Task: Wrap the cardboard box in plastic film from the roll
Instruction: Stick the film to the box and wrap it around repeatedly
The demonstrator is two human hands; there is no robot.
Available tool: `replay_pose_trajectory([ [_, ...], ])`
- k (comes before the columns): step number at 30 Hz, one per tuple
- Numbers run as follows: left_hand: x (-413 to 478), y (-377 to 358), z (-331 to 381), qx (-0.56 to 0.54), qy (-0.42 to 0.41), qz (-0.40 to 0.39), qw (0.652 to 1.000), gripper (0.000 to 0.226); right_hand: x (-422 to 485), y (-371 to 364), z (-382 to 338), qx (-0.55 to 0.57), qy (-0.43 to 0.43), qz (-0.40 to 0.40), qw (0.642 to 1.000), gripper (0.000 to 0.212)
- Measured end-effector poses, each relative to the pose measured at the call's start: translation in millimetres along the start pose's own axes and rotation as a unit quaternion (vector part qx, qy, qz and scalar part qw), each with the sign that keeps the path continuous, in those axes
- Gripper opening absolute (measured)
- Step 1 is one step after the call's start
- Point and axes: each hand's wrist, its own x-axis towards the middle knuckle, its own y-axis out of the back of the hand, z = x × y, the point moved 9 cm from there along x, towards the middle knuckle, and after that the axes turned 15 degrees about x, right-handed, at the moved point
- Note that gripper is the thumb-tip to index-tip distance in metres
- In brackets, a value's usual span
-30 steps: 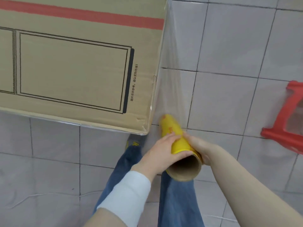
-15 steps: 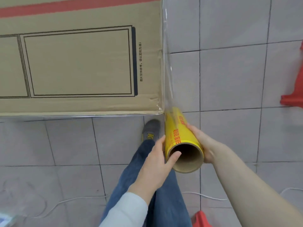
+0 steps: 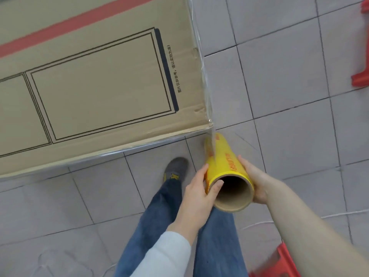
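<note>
From the head camera, both forearms reach forward and down over the tiled floor [image 3: 289, 80]. The left hand [image 3: 196, 193], in a pale sleeve, grips the left side of the roll [image 3: 225, 162], thumb hooked over the rim of its open cardboard end and fingers curled around the yellow side. The right hand [image 3: 254, 179], arm bare, cups the opposite side with fingers wrapped under it. The roll's long axis runs away from the person, its far end pointing at the near right corner of the box [image 3: 95, 80]. A sheet of film [image 3: 206, 92] stretches from the roll up along the box's right edge. One roll, one box, two hands, one grey shoe [image 3: 176, 167], two red stools, one [image 3: 362, 72] at the right edge and another [image 3: 279, 262] at the bottom.
</note>
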Motion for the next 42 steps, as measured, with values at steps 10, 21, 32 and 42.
replay_pose_trajectory([
  [10,-4.1,8.2,-19.8,0.180,-0.061,-0.133,0.973,0.092,13.1,-28.9,54.3,-0.015,0.010,0.016,1.000,0.073],
  [21,-51.6,16.5,-85.0,0.027,0.000,-0.012,1.000,0.065,36.0,-49.2,94.3,0.069,0.059,-0.043,0.995,0.061],
  [32,-26.2,59.7,-84.5,0.295,-0.112,-0.184,0.931,0.090,39.3,-115.5,148.0,0.134,0.007,-0.045,0.990,0.071],
  [42,-46.9,115.9,-150.0,0.188,-0.094,-0.046,0.977,0.068,57.8,-162.7,187.3,0.236,0.023,-0.095,0.967,0.072],
])
